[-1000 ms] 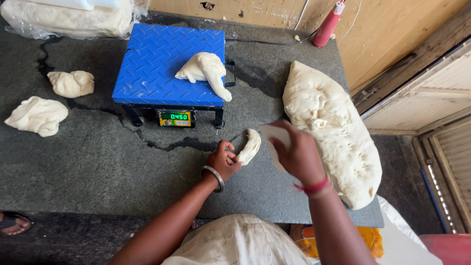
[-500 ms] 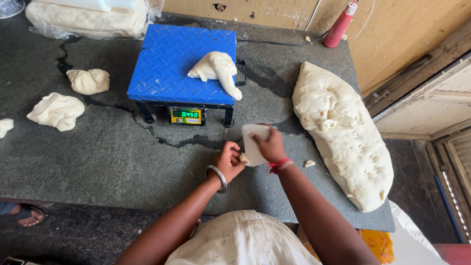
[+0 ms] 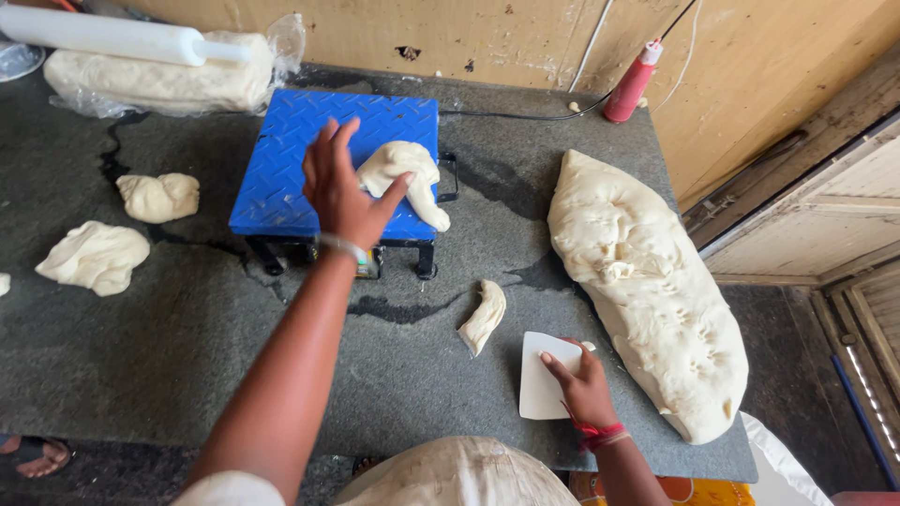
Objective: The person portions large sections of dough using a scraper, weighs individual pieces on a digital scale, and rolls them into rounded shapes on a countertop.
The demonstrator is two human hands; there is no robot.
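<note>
1. Pale dough portion [image 3: 401,169] is seen in the head view lying on the blue scale [image 3: 281,178]; the left hand [image 3: 342,187], fingers spread, is touching it.
2. A white scraper [image 3: 544,386] is pinned flat on the grey tabletop [image 3: 187,356] by the right hand [image 3: 586,384], just beside the large dough mass [image 3: 647,281].
3. A small dough strip [image 3: 484,317] is lying between scale and scraper.

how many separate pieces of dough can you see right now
7: pale dough lump on the blue scale, small strip mid-counter, huge slab at right, two lumps at left, a sliver at the left edge, plastic-wrapped mass at back.
</note>
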